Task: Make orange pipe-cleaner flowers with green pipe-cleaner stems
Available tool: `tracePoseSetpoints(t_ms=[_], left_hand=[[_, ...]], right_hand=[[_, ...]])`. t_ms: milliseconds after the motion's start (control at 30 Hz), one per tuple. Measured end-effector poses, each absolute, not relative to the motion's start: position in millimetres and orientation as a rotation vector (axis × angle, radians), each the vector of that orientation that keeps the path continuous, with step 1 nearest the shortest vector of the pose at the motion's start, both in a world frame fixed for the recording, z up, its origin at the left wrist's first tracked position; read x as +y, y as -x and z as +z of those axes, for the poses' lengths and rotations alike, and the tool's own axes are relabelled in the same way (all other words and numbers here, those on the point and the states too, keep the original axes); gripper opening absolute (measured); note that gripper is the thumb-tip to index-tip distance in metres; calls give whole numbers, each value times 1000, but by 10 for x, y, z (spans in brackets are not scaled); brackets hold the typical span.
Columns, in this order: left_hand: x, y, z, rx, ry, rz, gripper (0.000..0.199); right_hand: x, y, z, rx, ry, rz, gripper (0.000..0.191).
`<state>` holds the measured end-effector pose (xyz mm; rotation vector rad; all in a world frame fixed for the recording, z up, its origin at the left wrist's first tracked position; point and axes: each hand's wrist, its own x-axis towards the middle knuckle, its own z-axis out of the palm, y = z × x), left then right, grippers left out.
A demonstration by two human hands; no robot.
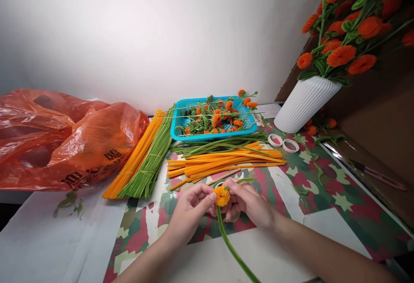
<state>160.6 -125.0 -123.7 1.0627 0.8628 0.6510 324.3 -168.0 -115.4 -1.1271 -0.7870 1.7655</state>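
Observation:
A small yellow-orange fuzzy flower [222,196] is held between my two hands, low in the middle of the view. My left hand [194,203] pinches its left side with thumb and fingers. On the right side, the curled fingers of my right hand [247,201] grip the flower and a short green piece [245,180] that points right. A long green fuzzy stem [231,248] curves down from the flower toward the bottom edge. Loose yellow-orange stems [223,162] lie just beyond my hands.
Behind stands a blue basket [213,136] of small flowers. Yellow [132,158] and green bundles [152,158] lie left, beside a red plastic bag [93,145]. Two tape rolls [290,146], a white vase [304,104] of orange flowers and a pink-handled tool [384,178] are right.

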Motion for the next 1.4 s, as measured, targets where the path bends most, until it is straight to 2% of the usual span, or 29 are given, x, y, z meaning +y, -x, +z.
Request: tracePoseSetpoints(t_ms=[233, 567, 767, 1000, 1200, 1400], left_hand=[[-1240, -1622, -1247, 860, -919, 635, 33], [-1248, -1617, -1265, 771, -885, 515, 37], [-1247, -1617, -1253, 780, -891, 609, 33], [-1250, -1596, -1185, 817, -1146, 727, 21], [-1252, -1554, -1186, 902, -1514, 786, 14], [-1231, -1526, -1181, 937, -1722, 727, 15]], right_hand=[[-1666, -3207, -1141, -841, 1173, 1479, 43], [-1649, -3220, -1170, -924, 1128, 1543, 36], [-1654, -3225, -1159, -936, 1126, 1489, 29], [-1664, -3241, -1107, -1030, 1133, 1446, 13], [-1685, -3235, -1121, -1056, 1215, 1430, 14], [-1688, -3213, -1193, -1141, 1290, 1331, 13]])
